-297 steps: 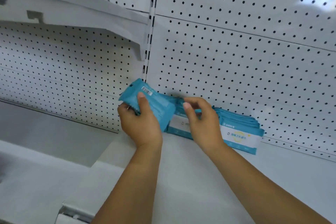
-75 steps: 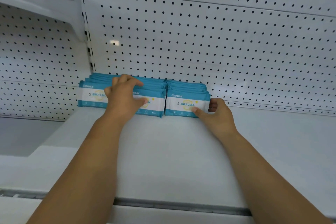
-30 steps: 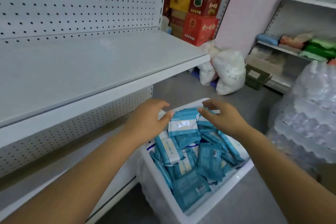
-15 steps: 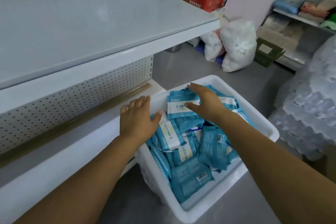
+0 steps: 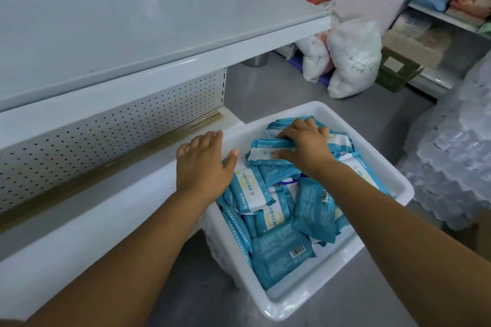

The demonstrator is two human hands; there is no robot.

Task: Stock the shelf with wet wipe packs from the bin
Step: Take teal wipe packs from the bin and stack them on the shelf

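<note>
So we're on the pickup: right hand (image 5: 305,146) clamps a wet wipe pack (image 5: 268,150) in the bin (image 5: 345,260), centre frame. Left hand (image 5: 204,164) hovers spread, empty. Next, lift it to the shelf (image 5: 159,24) upper left.

Painted metal, glossy plastic, filmy wrap in front of you

Your shelf (image 5: 159,34), upper left, looks like smooth painted metal with a soft sheen; its perforated back panel (image 5: 111,138) is matt. The white bin (image 5: 372,244), lower centre, is smooth, glossy plastic. The wet wipe packs (image 5: 281,255) in it are crinkled teal film, slightly shiny. At the right edge you see clear, wrinkled plastic wrap (image 5: 457,156); the floor (image 5: 265,87) looks smooth and dull grey.
</note>
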